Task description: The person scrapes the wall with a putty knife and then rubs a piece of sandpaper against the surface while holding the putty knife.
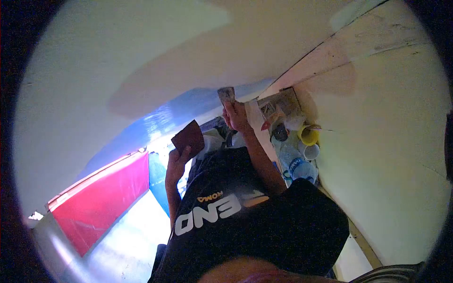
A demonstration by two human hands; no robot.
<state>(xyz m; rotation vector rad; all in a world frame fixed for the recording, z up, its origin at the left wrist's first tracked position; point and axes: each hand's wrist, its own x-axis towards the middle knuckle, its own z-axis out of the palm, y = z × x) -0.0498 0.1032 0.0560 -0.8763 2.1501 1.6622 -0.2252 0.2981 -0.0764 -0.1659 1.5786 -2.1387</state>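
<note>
My left hand [177, 162] holds a dark brown, squarish sheet that looks like sandpaper [189, 138], with the thumb on its face. Farther forward, near the middle of the view, my right hand [236, 117] is closed round a scraper [226, 95] with a wide, stained blade pointing away from me. Its handle is mostly hidden by the fingers. Both hands are apart from each other, in front of my dark shirt [264, 226]. A pale smooth wall [155, 61] rises beyond them.
At the right, a ledge holds a yellow cup [309, 135], a white cup [311, 152], a clear plastic bottle [302, 170] and a dark round item [281, 132]. Another pale wall [377, 141] stands beside them. A red panel [104, 198] is at lower left.
</note>
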